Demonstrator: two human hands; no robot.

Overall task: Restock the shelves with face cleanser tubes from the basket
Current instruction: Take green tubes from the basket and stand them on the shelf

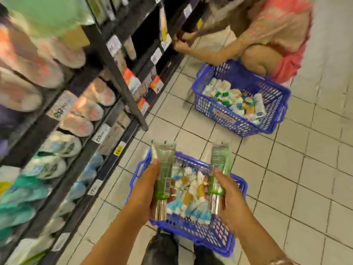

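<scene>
above the basket (236,183), both hands grip green tubes.

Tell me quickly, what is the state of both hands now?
Left hand: holding a green tube.
Right hand: holding another green tube.

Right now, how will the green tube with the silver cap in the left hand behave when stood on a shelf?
The green tube probably tips easily: tall, narrow cap. Likely light, since the left hand grips it alone.
</scene>
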